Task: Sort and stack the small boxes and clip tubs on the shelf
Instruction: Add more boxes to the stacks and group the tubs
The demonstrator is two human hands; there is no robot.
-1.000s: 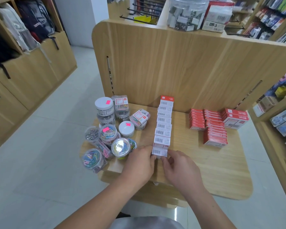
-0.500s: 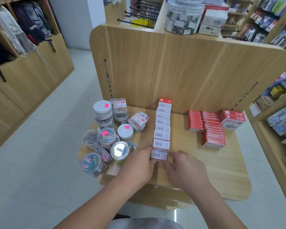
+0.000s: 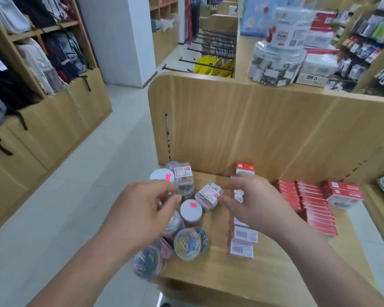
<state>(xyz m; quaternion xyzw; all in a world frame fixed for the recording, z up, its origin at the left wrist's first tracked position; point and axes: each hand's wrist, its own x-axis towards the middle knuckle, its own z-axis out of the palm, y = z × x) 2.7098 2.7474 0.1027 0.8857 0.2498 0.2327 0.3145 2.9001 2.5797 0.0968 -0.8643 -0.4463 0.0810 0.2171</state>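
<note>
Over the shelf (image 3: 275,269), left hand (image 3: 146,216) and right hand (image 3: 259,202) hover loosely spread and seemingly empty, the tipped clip tub (image 3: 207,197) lying between them, nearer the right fingertips, left of the row of small boxes (image 3: 244,235).

- Cannot see the middle of the white box row (image 3: 241,250), covered by the right hand (image 3: 255,202).
- Cannot see some clip tubs (image 3: 187,243) under the left hand (image 3: 142,213).
- Cannot tell, through the blur, if either hand holds anything.
- Cannot read the tiny labels (image 3: 244,234).
</note>
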